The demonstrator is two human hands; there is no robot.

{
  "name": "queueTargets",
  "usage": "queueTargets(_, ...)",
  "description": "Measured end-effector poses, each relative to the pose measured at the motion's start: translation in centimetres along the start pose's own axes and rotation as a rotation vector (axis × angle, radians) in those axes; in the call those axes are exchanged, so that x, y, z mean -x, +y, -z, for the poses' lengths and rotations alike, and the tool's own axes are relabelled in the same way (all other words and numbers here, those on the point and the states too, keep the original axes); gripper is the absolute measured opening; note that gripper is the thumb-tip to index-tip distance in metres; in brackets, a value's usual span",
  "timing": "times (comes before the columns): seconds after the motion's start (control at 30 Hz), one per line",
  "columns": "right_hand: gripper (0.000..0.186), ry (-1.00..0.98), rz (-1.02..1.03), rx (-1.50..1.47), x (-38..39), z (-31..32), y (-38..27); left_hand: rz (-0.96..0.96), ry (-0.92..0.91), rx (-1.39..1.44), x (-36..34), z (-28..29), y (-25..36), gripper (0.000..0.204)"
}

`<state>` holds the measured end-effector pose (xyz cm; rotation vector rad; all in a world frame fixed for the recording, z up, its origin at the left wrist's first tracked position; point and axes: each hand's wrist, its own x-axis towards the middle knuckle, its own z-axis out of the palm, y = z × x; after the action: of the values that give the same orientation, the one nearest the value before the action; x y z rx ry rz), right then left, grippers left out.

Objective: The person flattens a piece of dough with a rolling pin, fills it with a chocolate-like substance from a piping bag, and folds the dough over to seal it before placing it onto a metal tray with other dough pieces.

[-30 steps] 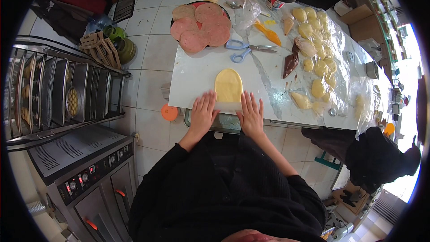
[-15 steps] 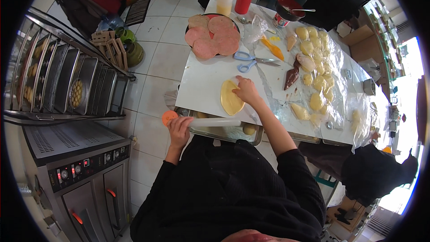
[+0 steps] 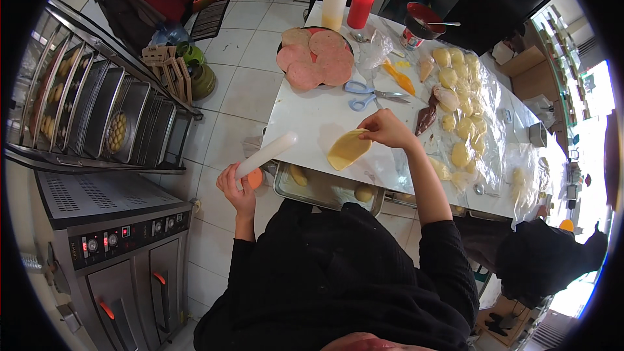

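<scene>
My left hand (image 3: 236, 188) is wrapped round one end of a white rolling pin (image 3: 270, 152), beside its orange end. The pin is tilted up over the table's left front corner. Between the fingers of my right hand (image 3: 389, 130) is the upper edge of a flattened oval of yellow dough (image 3: 347, 150). That edge is raised and bent, while the lower part appears to rest on the white table (image 3: 296, 114). Just below the table edge, close to my body, a metal tray (image 3: 325, 199) holds a couple of dough pieces.
Beyond the dough lie blue-handled scissors (image 3: 361, 94) and a plate of round pink meat slices (image 3: 335, 65). Two squeeze bottles, one red (image 3: 363, 3), stand farther back. Dough balls (image 3: 463, 127) under plastic cover the right side. A tray rack (image 3: 97, 110) and oven (image 3: 123, 240) stand left.
My right hand has gripped the dough's edge and lifted it, moving right. The rolling pin, held in my left hand, has swung from level to pointing up and away.
</scene>
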<state>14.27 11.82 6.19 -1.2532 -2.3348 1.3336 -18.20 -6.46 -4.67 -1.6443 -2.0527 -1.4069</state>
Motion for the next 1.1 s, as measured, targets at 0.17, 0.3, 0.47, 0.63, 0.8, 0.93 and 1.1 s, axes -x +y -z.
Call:
queueTargets(0.17, 0.019, 0.04, 0.026, 0.074, 1.3, 0.3, -2.1, 0.031, 0.003, 0.036, -0.2, -0.1, 0.3, 0.029)
queueTargets(0.3, 0.018, 0.255, 0.017, 0.029, 2.3, 0.5, -4.2, 0.064, -0.035, 0.017, 0.1, 0.1, 0.3, 0.033)
queueTargets(0.47, 0.019, 0.494, 0.01, 0.525, 1.7, -4.9, -4.4, 0.087, -0.054, 0.035, -0.2, -0.3, 0.5, 0.036)
queueTargets(0.63, 0.075, -0.035, -0.151, 0.561, -0.1, -18.1, -3.3, 0.121, -0.038, 0.06, -0.7, -1.8, 1.1, 0.035)
queueTargets(0.8, 0.075, 0.221, 0.136, 0.207, 1.9, -15.1, -3.9, 0.125, -0.116, 0.032, -0.9, -2.6, 2.0, 0.034)
queueTargets(0.93, 0.062, 0.715, 0.221, 0.655, 3.8, -8.8, -5.9, -0.093, -0.317, 0.03, -1.5, -4.1, 5.1, 0.041)
queueTargets(1.1, 0.042, 0.643, 0.169, 0.64, 4.1, -8.0, 1.7, -0.27, -0.488, 0.137, -2.1, -6.8, 9.5, 0.048)
